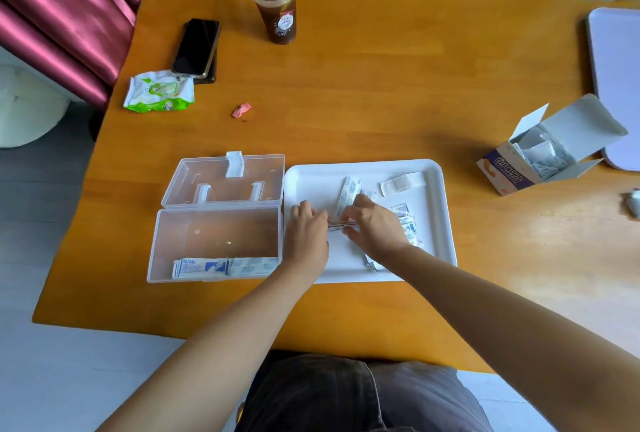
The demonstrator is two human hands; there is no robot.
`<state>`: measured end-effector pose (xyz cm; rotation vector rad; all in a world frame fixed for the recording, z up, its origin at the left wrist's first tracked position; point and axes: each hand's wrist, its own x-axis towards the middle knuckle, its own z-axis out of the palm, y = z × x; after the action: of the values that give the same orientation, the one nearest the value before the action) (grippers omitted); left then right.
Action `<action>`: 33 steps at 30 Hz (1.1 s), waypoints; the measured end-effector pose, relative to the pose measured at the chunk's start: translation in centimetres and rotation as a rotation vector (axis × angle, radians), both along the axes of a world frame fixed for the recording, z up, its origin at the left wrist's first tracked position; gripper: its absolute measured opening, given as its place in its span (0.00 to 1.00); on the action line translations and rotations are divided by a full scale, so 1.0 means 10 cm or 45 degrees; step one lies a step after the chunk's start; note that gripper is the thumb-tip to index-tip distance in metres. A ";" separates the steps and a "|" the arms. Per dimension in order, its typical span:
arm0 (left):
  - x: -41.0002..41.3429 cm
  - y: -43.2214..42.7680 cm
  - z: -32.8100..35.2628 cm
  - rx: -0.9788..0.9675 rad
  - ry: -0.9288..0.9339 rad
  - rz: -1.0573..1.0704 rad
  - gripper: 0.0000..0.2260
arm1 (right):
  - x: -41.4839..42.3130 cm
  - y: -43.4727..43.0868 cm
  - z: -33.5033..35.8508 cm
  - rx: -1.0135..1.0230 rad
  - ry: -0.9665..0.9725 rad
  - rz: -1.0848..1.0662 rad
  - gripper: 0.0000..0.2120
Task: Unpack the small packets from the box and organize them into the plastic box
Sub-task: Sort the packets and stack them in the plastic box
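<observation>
The left hand (306, 234) and right hand (375, 227) pinch a thin stack of packets (341, 225), seemingly light and slippery, best gripped at both ends.

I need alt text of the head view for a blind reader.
The left hand and right hand pinch a stack of packets over a white tray. Beside it lies an open plastic box with a row of packets; an opened cardboard box stands far right.

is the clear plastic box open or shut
Open. The clear plastic box has its lid flipped back flat on the table, packets visible inside.
</observation>
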<state>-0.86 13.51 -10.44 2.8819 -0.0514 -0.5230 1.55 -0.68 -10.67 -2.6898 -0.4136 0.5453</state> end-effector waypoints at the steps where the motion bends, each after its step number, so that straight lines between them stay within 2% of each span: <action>1: 0.00 0.00 0.01 0.018 -0.014 -0.015 0.14 | 0.00 -0.02 -0.01 -0.009 0.017 0.001 0.11; 7: 0.02 -0.01 0.04 0.103 0.017 -0.020 0.13 | 0.02 -0.16 -0.03 0.032 0.070 -0.063 0.13; 12: 0.05 -0.04 0.01 -0.007 0.016 0.019 0.10 | 0.05 -0.09 -0.01 0.192 0.064 -0.092 0.09; 17: 0.03 -0.01 -0.03 -0.101 0.075 0.061 0.11 | 0.06 -0.10 -0.05 0.165 0.113 -0.101 0.12; 24: 0.06 -0.01 -0.03 -0.209 0.077 0.064 0.08 | 0.03 -0.03 -0.05 0.241 0.069 -0.097 0.07; 29: 0.21 -0.01 0.22 -0.160 0.019 0.005 0.06 | 0.16 -0.11 0.16 0.167 -0.034 -0.126 0.06; 33: 0.38 0.07 0.54 -0.097 0.067 -0.152 0.07 | 0.30 -0.10 0.39 -0.004 -0.128 0.062 0.09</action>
<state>2.93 14.24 -5.05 2.8015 -0.2317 -0.6050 4.55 -1.71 -6.81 -2.7241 -0.5073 0.4262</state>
